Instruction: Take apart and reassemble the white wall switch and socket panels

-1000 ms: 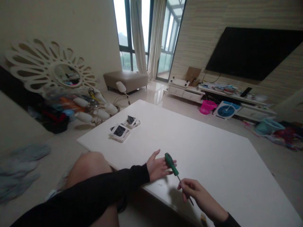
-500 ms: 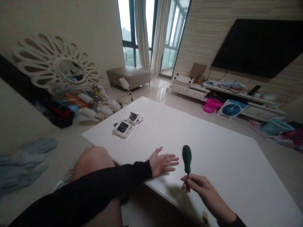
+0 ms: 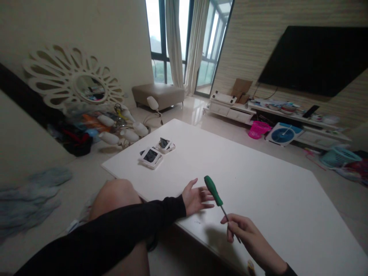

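A screwdriver (image 3: 213, 190) with a green handle and a thin metal shaft is pinched by the shaft in my right hand (image 3: 240, 228). Its handle points up and leans left, towards my left hand (image 3: 196, 198). That hand is open, palm up, with its fingers apart just behind the handle; whether they touch it I cannot tell. Both hands are over the near edge of a white table (image 3: 258, 184). Farther left on the table lie two white boxes with dark pictures, a nearer box (image 3: 151, 157) and a farther box (image 3: 166, 145).
A small yellow and black object (image 3: 251, 267) lies at the near table edge. Lamp arms with white shades (image 3: 129, 134) stand beyond the left edge. Across the floor are an ottoman (image 3: 158, 94), a pink basket (image 3: 258, 129) and a blue-and-white fan (image 3: 283, 134).
The screwdriver has tipped from upright to leaning left, its handle now close to my left hand. My left hand's fingers have curled slightly. The view has shifted a little.
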The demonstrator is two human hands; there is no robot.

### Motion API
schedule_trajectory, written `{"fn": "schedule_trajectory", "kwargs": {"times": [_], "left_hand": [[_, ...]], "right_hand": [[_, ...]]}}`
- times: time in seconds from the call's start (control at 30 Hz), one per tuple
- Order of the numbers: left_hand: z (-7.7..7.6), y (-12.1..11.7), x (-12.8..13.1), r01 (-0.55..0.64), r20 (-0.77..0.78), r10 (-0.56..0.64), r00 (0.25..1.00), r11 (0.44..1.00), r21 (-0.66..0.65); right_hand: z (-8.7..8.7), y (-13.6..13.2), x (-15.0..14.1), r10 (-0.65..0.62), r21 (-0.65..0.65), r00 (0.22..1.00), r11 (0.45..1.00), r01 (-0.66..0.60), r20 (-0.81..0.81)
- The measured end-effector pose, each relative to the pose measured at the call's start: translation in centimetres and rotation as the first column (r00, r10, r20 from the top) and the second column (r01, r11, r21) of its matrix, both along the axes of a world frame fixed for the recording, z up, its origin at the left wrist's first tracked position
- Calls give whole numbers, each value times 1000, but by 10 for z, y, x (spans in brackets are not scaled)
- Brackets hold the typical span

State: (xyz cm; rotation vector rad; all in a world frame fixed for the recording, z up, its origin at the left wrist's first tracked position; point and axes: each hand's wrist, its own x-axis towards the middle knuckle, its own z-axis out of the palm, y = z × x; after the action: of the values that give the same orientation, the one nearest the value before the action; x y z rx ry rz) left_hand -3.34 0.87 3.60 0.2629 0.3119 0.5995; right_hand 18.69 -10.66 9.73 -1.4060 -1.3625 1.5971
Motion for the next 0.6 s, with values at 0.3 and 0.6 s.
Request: {"fn": "schedule_trajectory", "kwargs": {"times": [0.3,0.6], "left_hand": [[0,4,-1,-8,32,9,999,1000,-27],[-4,2,-2,7,3,-7,1000,1000,-10]], "right_hand": [[-5,2,-1,0,-7,1000,1000,0,3],[-14,0,-8,132,-91,990,988,-127,50]]}}
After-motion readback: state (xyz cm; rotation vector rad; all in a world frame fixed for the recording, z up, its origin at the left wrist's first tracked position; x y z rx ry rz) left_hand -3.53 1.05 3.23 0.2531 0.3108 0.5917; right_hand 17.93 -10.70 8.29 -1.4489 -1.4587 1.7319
